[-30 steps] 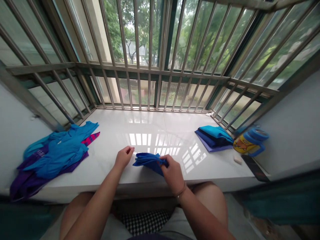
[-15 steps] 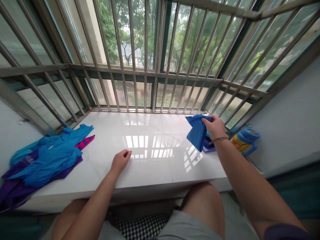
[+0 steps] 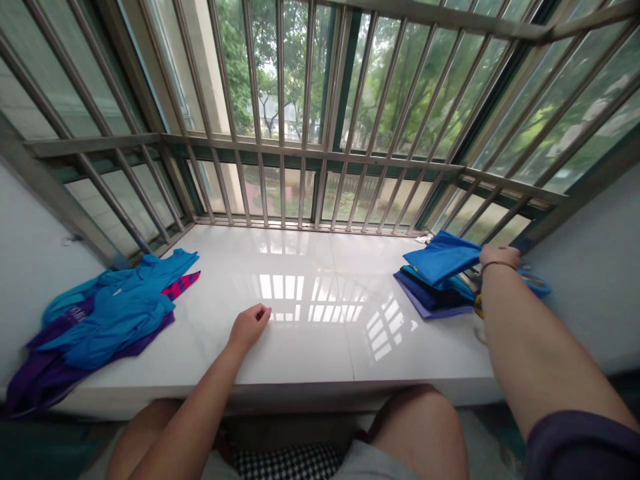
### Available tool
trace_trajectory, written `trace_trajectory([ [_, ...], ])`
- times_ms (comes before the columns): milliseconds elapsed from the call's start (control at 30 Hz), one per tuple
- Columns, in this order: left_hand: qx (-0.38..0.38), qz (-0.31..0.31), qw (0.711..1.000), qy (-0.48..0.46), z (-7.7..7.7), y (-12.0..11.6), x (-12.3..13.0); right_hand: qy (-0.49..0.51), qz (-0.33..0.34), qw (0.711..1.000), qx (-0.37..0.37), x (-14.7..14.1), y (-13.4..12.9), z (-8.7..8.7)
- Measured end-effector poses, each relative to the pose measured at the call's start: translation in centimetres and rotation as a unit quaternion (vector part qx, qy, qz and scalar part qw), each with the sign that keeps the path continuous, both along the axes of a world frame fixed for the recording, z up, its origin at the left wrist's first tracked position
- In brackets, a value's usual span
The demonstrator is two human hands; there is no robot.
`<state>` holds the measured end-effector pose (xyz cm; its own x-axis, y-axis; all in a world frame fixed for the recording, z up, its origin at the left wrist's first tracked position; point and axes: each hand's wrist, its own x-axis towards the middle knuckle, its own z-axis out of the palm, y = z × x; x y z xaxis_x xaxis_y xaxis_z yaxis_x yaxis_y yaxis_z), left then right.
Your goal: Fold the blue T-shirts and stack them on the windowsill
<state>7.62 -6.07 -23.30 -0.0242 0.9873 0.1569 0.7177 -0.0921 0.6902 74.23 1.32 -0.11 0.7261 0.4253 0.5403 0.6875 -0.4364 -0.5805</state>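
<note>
**Item 1:** R hand (image 3: 497,256), far right of sill. Fingers lie across the end of the folded blue cloth (image 3: 443,259), touching it; whether they pinch it, we can't tell.

**Item 2:** the cloth itself, on top of a folded clothes stack (image 3: 433,300), navy & lilac layers w/ teal between. It sits askew to the layers below. We'd judge a neat stack wants edges squared to the layer beneath, pressed flat w/o dragging.

**Item 3:** L hand (image 3: 249,327), on polished white stone windowsill (image 3: 305,360), fingers loosely curled, holding nothing.

**Item 4:** loose heap of blue top (image 3: 110,320) & purple garment (image 3: 47,387), w/ pink-striped piece (image 3: 181,285), well apart from L hand.

**Containers:** one yellow-and-blue plastic cup (image 3: 534,283), mostly hidden behind R forearm (image 3: 530,333); contents unknown.
</note>
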Motion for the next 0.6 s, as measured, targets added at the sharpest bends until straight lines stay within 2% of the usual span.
trace_trajectory([
  [67,-0.001,0.004,1.0,0.003,0.0,0.0,0.0,0.056,-0.051,0.997,-0.023,0.7,-0.9,-0.9],
  [133,-0.002,0.005,1.0,0.002,0.0,0.0,0.0,0.083,-0.055,0.994,-0.042,0.6,-1.5,-2.2],
  [233,-0.001,0.0,1.0,-0.004,0.0,0.0,0.0,0.061,0.008,0.995,-0.072,-1.4,-2.1,-4.5],
  [333,0.003,-0.004,1.0,-0.011,0.1,0.0,0.1,0.018,0.104,0.989,-0.102,-4.8,-3.0,-7.6],
  [433,0.006,-0.002,1.0,-0.022,0.3,-0.2,0.2,-0.04,0.223,0.966,-0.127,-9.6,-5.2,-12.5],
  [500,0.008,-0.003,0.999,-0.032,0.5,-0.3,0.3,-0.114,0.316,0.929,-0.156,-13.5,-7.8,-16.6],
  [600,0.011,-0.005,0.999,-0.035,0.5,-0.4,0.4,-0.143,0.384,0.885,-0.218,-19.7,-12.2,-22.5],
])
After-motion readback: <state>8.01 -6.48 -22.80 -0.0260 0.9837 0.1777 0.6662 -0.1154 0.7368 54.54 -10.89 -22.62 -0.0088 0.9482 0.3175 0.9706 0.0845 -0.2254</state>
